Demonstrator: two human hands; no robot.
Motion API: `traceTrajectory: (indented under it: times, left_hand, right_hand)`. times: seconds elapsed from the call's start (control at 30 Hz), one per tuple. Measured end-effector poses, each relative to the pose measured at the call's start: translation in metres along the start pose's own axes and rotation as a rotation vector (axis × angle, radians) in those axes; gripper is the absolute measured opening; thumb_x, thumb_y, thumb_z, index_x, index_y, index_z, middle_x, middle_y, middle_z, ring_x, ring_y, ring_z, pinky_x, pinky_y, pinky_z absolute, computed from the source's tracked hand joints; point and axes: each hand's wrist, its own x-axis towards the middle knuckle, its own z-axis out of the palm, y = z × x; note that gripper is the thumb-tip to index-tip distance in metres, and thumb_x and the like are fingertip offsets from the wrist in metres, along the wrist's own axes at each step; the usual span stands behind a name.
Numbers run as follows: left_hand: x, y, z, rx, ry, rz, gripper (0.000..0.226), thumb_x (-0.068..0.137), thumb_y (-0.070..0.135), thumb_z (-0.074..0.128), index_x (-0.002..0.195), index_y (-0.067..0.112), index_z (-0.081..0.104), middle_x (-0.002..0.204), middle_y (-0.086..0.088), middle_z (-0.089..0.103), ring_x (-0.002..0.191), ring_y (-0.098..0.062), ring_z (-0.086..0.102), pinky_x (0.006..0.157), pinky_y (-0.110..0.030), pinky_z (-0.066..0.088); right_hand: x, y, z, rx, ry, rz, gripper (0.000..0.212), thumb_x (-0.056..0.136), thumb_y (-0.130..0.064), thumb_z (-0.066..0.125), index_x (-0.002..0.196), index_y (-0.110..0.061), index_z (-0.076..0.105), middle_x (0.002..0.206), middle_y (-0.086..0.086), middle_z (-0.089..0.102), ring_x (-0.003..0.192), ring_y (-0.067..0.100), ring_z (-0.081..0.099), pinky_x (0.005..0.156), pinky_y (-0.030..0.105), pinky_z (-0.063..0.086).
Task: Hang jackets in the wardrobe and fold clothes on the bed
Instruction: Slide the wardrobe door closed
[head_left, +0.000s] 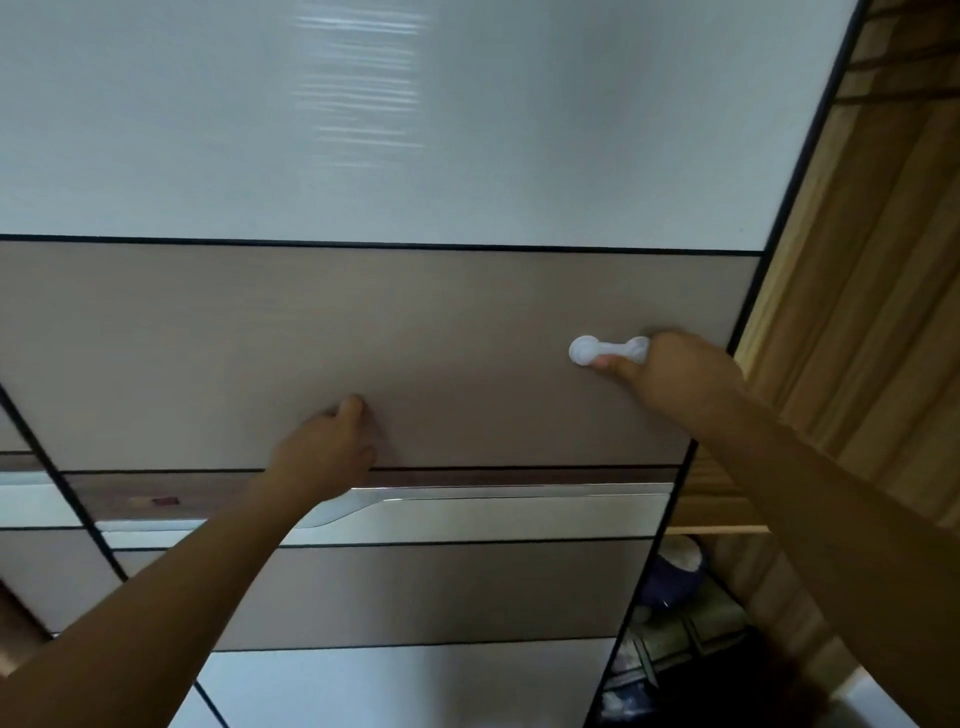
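- White-and-taupe wardrobe door (467, 291) pretty much fills the whole view, seen close up and at a tilt, with thin black lines splitting it into bands.
- Top band is a glossy white panel (363, 130) that catches a streaky reflection near its upper middle.
- Under that sits the matte taupe panel (234, 353), running the door's full width; both hands are on this one.
- Past the door's right edge the wardrobe interior (857, 260) is showing, lined in light wood grain, so the door is at least partly slid off that side.
- Lower down on the door there's a shiny silver strip (493, 512), then another taupe band below it.
- Some clothes (680, 634) are piled low inside the opening by the door's lower right edge: greenish patterned fabric with a dark blue item (670, 577) on top. It's too dim and blurry to say what the garments are.
- Left hand (330, 447) is up against the taupe panel near its bottom edge, about mid-width. The back of the hand hides most of the fingers, so I honestly can't tell if they're flat or curled; it isn't carrying anything.
- Right hand (675, 374) is at the taupe panel's right edge, fingers wrapped round one end of the handle.
- Smallest bit: the white handle (605, 351), dumbbell-shaped, lying horizontal on the taupe panel, its left knob sticking out free of the grip.
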Motion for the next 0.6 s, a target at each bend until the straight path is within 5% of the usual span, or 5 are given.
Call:
traceTrajectory:
  times: [0.17,0.3,0.4,0.5,0.6]
  left_hand:
    - [-0.004,-0.039,-0.012,0.021,-0.005,-0.064,0.035,0.092,0.034,0.060,0.101,0.023,0.027,0.115,-0.019,0.060,0.096,-0.039,0.061,0.076,-0.041,0.049]
    - [-0.008,-0.064,-0.020,0.033,0.009,-0.119,0.036,0.093,0.035,0.060,0.111,0.018,0.035,0.118,-0.018,0.059,0.100,-0.040,0.061,0.079,-0.043,0.049]
    - [-0.009,-0.080,-0.025,0.037,0.010,-0.139,0.039,0.092,0.036,0.061,0.114,0.016,0.035,0.119,-0.019,0.060,0.101,-0.041,0.061,0.081,-0.046,0.051]
    - [-0.010,-0.093,-0.028,0.038,0.006,-0.155,0.039,0.092,0.036,0.061,0.111,0.018,0.033,0.118,-0.020,0.060,0.099,-0.042,0.061,0.082,-0.048,0.052]
    - [-0.011,-0.102,-0.030,0.020,0.004,-0.171,0.039,0.091,0.035,0.062,0.112,0.018,0.033,0.120,-0.020,0.059,0.102,-0.042,0.061,0.085,-0.048,0.051]
  right_hand:
    - [-0.012,-0.036,0.012,-0.008,0.017,-0.085,0.117,0.058,-0.109,0.015,0.129,-0.030,0.065,0.109,0.001,0.068,0.101,0.028,0.062,0.090,0.042,0.047]
    - [-0.021,-0.063,0.016,-0.060,0.014,-0.155,0.145,0.036,-0.109,-0.010,0.139,-0.031,0.057,0.117,0.005,0.068,0.108,0.030,0.062,0.092,0.042,0.048]
    - [-0.018,-0.075,0.027,-0.103,0.041,-0.164,0.118,0.064,-0.102,-0.001,0.143,-0.033,0.052,0.122,0.006,0.067,0.109,0.030,0.062,0.090,0.041,0.047]
    - [-0.011,-0.081,0.038,-0.137,0.097,-0.196,0.121,0.058,-0.100,-0.009,0.136,-0.035,0.056,0.110,0.001,0.068,0.097,0.026,0.063,0.080,0.037,0.046]
    - [-0.006,-0.084,0.050,-0.195,0.207,-0.228,0.078,0.088,-0.084,0.014,0.129,-0.037,0.061,0.096,-0.003,0.067,0.082,0.021,0.059,0.071,0.033,0.041]
